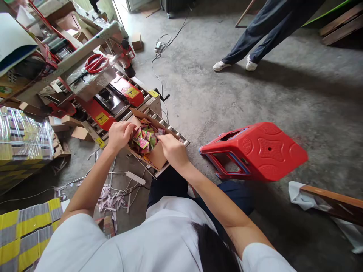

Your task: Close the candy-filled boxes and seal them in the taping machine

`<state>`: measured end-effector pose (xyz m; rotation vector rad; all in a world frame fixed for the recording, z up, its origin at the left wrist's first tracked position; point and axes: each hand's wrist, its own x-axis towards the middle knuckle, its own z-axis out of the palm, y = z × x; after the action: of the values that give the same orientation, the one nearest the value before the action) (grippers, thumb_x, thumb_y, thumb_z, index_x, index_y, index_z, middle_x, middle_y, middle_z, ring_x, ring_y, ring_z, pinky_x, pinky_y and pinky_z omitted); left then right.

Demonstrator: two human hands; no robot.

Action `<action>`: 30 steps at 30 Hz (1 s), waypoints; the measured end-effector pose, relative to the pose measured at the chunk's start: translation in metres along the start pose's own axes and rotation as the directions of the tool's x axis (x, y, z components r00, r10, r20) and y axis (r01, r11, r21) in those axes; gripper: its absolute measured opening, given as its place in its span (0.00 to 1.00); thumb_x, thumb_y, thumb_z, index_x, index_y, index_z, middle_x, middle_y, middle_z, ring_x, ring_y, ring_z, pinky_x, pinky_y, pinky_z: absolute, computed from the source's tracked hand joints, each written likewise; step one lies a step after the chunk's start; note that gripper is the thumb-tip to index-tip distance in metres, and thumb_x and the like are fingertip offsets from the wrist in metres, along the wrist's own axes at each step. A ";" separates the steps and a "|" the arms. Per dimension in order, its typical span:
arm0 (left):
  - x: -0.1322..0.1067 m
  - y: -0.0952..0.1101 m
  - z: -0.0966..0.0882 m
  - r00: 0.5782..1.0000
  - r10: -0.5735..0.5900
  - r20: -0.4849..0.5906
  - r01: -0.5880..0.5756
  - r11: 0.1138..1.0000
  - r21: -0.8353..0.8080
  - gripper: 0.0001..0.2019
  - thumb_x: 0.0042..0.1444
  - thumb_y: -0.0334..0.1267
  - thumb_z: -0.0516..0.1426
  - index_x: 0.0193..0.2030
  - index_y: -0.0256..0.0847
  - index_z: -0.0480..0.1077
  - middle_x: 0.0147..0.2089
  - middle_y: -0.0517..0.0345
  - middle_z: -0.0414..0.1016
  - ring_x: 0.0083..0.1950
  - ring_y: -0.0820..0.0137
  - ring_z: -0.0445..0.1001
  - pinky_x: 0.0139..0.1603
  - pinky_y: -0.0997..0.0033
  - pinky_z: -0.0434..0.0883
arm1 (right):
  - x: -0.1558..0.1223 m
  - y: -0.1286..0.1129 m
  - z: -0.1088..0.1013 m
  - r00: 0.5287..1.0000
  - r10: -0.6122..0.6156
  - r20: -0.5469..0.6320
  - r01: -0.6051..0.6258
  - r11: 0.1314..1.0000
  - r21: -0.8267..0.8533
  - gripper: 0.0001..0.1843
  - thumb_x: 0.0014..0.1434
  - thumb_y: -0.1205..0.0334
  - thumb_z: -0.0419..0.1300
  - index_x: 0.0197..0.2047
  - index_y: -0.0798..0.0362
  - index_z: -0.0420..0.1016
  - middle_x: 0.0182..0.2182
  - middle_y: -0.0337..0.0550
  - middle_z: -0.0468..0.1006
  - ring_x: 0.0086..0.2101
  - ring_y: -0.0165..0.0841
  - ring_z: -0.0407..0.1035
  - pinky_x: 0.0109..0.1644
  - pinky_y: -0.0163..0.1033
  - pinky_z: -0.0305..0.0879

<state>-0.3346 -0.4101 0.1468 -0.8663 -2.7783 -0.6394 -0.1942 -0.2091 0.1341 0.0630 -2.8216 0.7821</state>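
An uncovered cardboard box (pixel 159 155) rests at the end of a roller conveyor (pixel 183 140), just in front of me. Small pink, green and orange packets (pixel 143 139) lie jumbled inside it. My left hand (pixel 120 135) is closed at the box's left edge, its thumb toward the packets. On the opposite side, my right hand (pixel 173 150) reaches over the box wall with its fingers bent together. Its fingertips are at the packets, beside a pale pink one; what they pinch, if anything, is hidden.
The conveyor leads into a red carton-sealing machine (pixel 102 113), with red-handled scissors (pixel 96 63) on top. A red plastic stool (pixel 269 149) stands to the right. Cables and paper strips (pixel 109 200) litter the floor at left. Another person's legs (pixel 263 32) are farther back.
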 end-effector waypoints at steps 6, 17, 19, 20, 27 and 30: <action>0.016 0.013 0.043 0.979 -0.154 -0.137 0.179 0.964 0.198 0.14 0.65 0.40 0.48 0.37 0.40 0.73 0.38 0.44 0.78 0.46 0.54 0.73 0.51 0.54 0.63 | 0.055 -0.012 0.026 0.934 0.066 0.350 -0.041 0.996 -0.078 0.18 0.67 0.74 0.46 0.50 0.62 0.76 0.49 0.60 0.77 0.47 0.41 0.75 0.50 0.40 0.70; 0.019 0.007 0.052 0.965 -0.230 -0.128 0.248 0.958 0.147 0.12 0.65 0.37 0.48 0.41 0.39 0.72 0.40 0.42 0.77 0.49 0.52 0.71 0.51 0.54 0.65 | 0.042 0.003 0.022 0.934 -0.268 0.238 0.131 0.873 0.469 0.17 0.67 0.65 0.54 0.53 0.55 0.80 0.55 0.48 0.78 0.57 0.36 0.71 0.67 0.42 0.63; 0.010 0.011 0.047 0.964 -0.223 -0.147 0.234 0.971 0.058 0.14 0.66 0.38 0.46 0.44 0.39 0.73 0.43 0.43 0.78 0.50 0.54 0.72 0.55 0.54 0.65 | 0.042 0.012 0.033 0.920 -0.260 0.293 0.060 0.832 0.552 0.15 0.66 0.66 0.56 0.50 0.56 0.81 0.53 0.49 0.80 0.56 0.36 0.73 0.66 0.42 0.64; 0.004 0.014 0.045 0.965 -0.206 -0.162 0.211 0.977 0.012 0.16 0.66 0.38 0.46 0.48 0.39 0.73 0.48 0.44 0.78 0.54 0.54 0.72 0.59 0.54 0.64 | 0.042 0.016 0.037 0.921 -0.261 0.289 0.047 0.811 0.583 0.15 0.66 0.66 0.56 0.51 0.57 0.81 0.53 0.49 0.80 0.55 0.36 0.73 0.66 0.41 0.65; -0.021 0.029 0.055 0.989 -0.116 0.093 0.111 0.992 0.061 0.30 0.66 0.41 0.43 0.74 0.36 0.54 0.74 0.50 0.59 0.75 0.61 0.55 0.75 0.57 0.50 | 0.034 0.003 0.025 0.895 -0.377 0.237 0.325 0.917 0.230 0.11 0.67 0.69 0.57 0.47 0.56 0.80 0.49 0.50 0.81 0.50 0.37 0.74 0.56 0.41 0.69; -0.021 0.027 0.056 0.986 -0.094 0.136 0.079 0.990 0.114 0.30 0.67 0.43 0.44 0.74 0.39 0.56 0.74 0.53 0.59 0.76 0.60 0.53 0.75 0.55 0.49 | 0.032 -0.009 0.002 0.908 -0.386 0.162 0.375 0.922 0.093 0.10 0.68 0.65 0.57 0.43 0.54 0.80 0.46 0.49 0.81 0.47 0.38 0.75 0.54 0.42 0.68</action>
<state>-0.3032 -0.3757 0.1003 -0.8015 -2.9593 -0.4509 -0.2253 -0.2177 0.1442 0.7058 -2.8070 0.7985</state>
